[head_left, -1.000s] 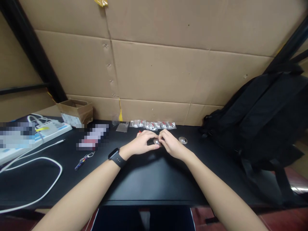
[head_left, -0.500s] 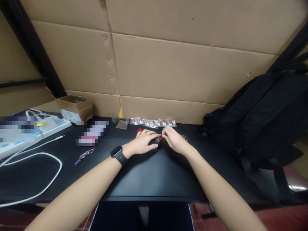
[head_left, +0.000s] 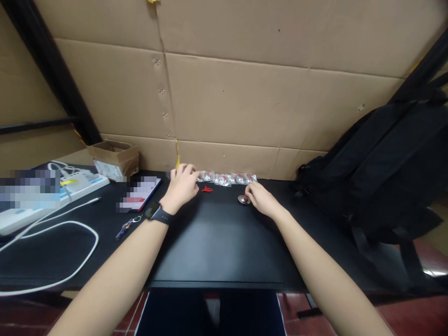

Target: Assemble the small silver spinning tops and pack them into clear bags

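Note:
My right hand pinches the red tab on a small round metal disc, just above or on the black desk. What the disc is, I cannot make out. Further left, my left hand, with a dark watch on its wrist, reaches to the back of the desk with fingers bent and apart. It is at the left end of a row of clear plastic packets, which hold silvery round pieces with red parts. What lies under its fingers is hidden. A small red clip-like piece lies between the hands.
At the left are a phone, a keyring, a white cable and a white power strip. Behind them stands an open cardboard box. A black backpack fills the right side; a cardboard wall backs the desk.
My left hand has left the metal disc and moved left and back to the packets. My right hand has moved slightly right, still pinching the red tab.

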Demonstrator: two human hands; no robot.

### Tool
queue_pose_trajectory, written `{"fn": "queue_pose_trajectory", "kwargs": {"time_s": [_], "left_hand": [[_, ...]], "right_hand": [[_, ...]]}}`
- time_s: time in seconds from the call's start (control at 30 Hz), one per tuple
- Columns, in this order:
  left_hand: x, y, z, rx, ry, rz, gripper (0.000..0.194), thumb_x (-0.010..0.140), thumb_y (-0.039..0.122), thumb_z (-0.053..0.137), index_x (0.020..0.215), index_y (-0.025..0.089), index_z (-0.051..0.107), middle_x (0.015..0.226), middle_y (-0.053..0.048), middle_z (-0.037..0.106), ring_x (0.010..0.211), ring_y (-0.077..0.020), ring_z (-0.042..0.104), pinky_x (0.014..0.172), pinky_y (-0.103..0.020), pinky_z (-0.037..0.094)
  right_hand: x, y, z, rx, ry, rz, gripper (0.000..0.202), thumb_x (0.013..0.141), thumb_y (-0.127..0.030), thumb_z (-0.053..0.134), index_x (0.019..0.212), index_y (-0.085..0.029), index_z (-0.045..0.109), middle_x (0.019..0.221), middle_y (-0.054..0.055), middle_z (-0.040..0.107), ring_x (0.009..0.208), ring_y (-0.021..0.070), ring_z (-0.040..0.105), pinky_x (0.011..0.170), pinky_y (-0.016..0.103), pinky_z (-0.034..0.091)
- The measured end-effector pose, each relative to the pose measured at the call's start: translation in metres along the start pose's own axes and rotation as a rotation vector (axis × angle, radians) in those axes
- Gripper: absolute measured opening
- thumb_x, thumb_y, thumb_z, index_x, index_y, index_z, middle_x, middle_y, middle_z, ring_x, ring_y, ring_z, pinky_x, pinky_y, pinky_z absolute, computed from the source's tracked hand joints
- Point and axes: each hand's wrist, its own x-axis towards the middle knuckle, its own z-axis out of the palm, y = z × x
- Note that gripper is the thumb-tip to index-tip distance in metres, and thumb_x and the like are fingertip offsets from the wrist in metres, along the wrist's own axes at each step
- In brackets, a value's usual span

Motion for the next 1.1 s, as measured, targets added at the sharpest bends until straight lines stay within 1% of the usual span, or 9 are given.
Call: {"fn": "queue_pose_trajectory", "kwargs": {"time_s": [0.1, 0.23, 0.3, 0.4, 0.47, 0.53, 0.73, 0.87, 1.1], "left_hand": [[0.0, 0.0, 0.009, -0.009, -0.112, 0.083, 0.018, 0.083, 0.02, 0.061, 0.098, 0.024, 0.07, 0.117, -0.011, 0.062, 0.116, -0.0331, 0.046, 0.092, -0.047, 0.038], [-0.001, 0.014, 0.025, 0.049, -0.128, 0.152, 0.015, 0.086, 0.02, 0.06, 0.097, 0.022, 0.07, 0.111, -0.013, 0.065, 0.113, -0.0332, 0.048, 0.089, -0.045, 0.037], [-0.001, 0.02, 0.031, 0.074, -0.113, 0.162, 0.016, 0.089, 0.019, 0.056, 0.091, 0.02, 0.071, 0.105, -0.014, 0.065, 0.112, -0.0331, 0.049, 0.088, -0.046, 0.037], [-0.001, 0.022, 0.036, 0.091, -0.089, 0.165, 0.023, 0.093, 0.019, 0.05, 0.085, 0.019, 0.071, 0.103, -0.016, 0.066, 0.109, -0.0338, 0.05, 0.085, -0.046, 0.037], [-0.002, 0.021, 0.039, 0.092, -0.08, 0.17, 0.027, 0.095, 0.019, 0.046, 0.085, 0.018, 0.071, 0.103, -0.017, 0.066, 0.108, -0.0343, 0.05, 0.084, -0.047, 0.036], [-0.004, 0.021, 0.041, 0.092, -0.073, 0.17, 0.028, 0.096, 0.018, 0.043, 0.086, 0.018, 0.07, 0.104, -0.018, 0.066, 0.107, -0.0346, 0.05, 0.084, -0.047, 0.036], [-0.007, 0.022, 0.035, 0.062, -0.058, 0.142, 0.024, 0.095, 0.016, 0.043, 0.094, 0.019, 0.067, 0.103, -0.016, 0.068, 0.109, -0.0334, 0.051, 0.089, -0.049, 0.035], [-0.008, 0.017, 0.031, 0.057, -0.071, 0.147, 0.015, 0.09, 0.022, 0.056, 0.095, 0.021, 0.069, 0.113, -0.015, 0.066, 0.113, -0.0342, 0.05, 0.091, -0.05, 0.036], [-0.009, 0.014, 0.034, 0.085, -0.092, 0.12, 0.016, 0.089, 0.023, 0.057, 0.084, 0.022, 0.072, 0.118, -0.014, 0.065, 0.117, -0.0353, 0.049, 0.09, -0.049, 0.037]], "right_hand": [[0.002, 0.009, -0.005, 0.045, 0.051, 0.025, 0.008, 0.095, -0.021, 0.049, 0.094, -0.02, 0.056, 0.093, 0.006, 0.06, 0.086, 0.0206, 0.058, 0.081, 0.035, 0.048], [-0.007, 0.034, -0.029, 0.034, 0.134, 0.11, 0.015, 0.092, -0.024, 0.056, 0.104, -0.019, 0.062, 0.096, 0.007, 0.063, 0.086, 0.0216, 0.061, 0.08, 0.035, 0.05], [-0.017, 0.049, -0.043, 0.002, 0.069, 0.178, 0.019, 0.086, -0.028, 0.065, 0.103, -0.019, 0.066, 0.101, 0.008, 0.065, 0.088, 0.0223, 0.063, 0.081, 0.036, 0.051], [-0.032, 0.064, -0.055, 0.024, -0.121, 0.304, 0.042, 0.072, -0.031, 0.081, 0.111, -0.019, 0.069, 0.114, 0.01, 0.068, 0.095, 0.0251, 0.066, 0.087, 0.038, 0.052], [-0.037, 0.067, -0.056, 0.072, -0.223, 0.358, 0.053, 0.065, -0.028, 0.085, 0.115, -0.02, 0.07, 0.117, 0.01, 0.07, 0.1, 0.0266, 0.068, 0.09, 0.038, 0.052], [-0.037, 0.067, -0.054, 0.107, -0.256, 0.373, 0.053, 0.064, -0.023, 0.085, 0.115, -0.021, 0.071, 0.115, 0.009, 0.073, 0.102, 0.0265, 0.069, 0.092, 0.037, 0.052], [-0.03, 0.067, -0.043, 0.094, -0.245, 0.351, 0.042, 0.068, -0.019, 0.081, 0.109, -0.022, 0.073, 0.104, 0.007, 0.076, 0.095, 0.0241, 0.07, 0.086, 0.034, 0.053], [-0.032, 0.071, -0.04, 0.103, -0.221, 0.355, 0.048, 0.067, -0.019, 0.079, 0.114, -0.02, 0.07, 0.102, 0.007, 0.074, 0.088, 0.0207, 0.069, 0.081, 0.031, 0.053], [-0.033, 0.075, -0.039, 0.121, -0.192, 0.409, 0.048, 0.065, -0.023, 0.078, 0.111, -0.019, 0.067, 0.09, 0.004, 0.071, 0.074, 0.0171, 0.065, 0.069, 0.028, 0.052]]}}
